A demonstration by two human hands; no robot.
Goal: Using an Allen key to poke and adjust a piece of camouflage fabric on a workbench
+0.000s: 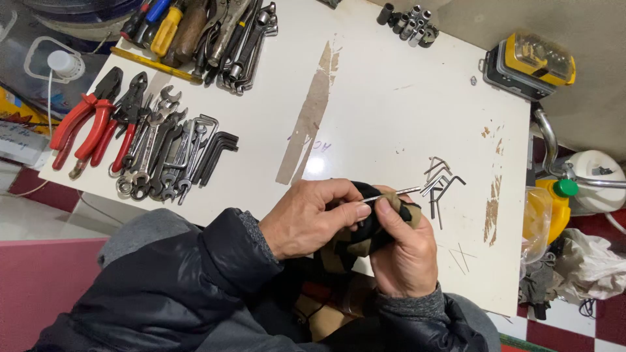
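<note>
At about ten o'clock on the white surface (391, 111), red-handled pliers (85, 120) and a row of steel spanners (160, 153) are laid out. Near the middle, a thin bright metal hex key (391, 193) is pinched by the left hand (310, 218) and wrapped in a black-and-tan cloth (365, 231) gripped by the right hand (404, 251). Its long axis is seen running roughly eight to two o'clock, the free tip pointing toward the loose dark hex keys (440, 182) at two o'clock.

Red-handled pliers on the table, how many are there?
2: the larger red-handled pliers at the white table's far left, the slimmer pair just right of them. More could hide in the top tool pile.
</note>
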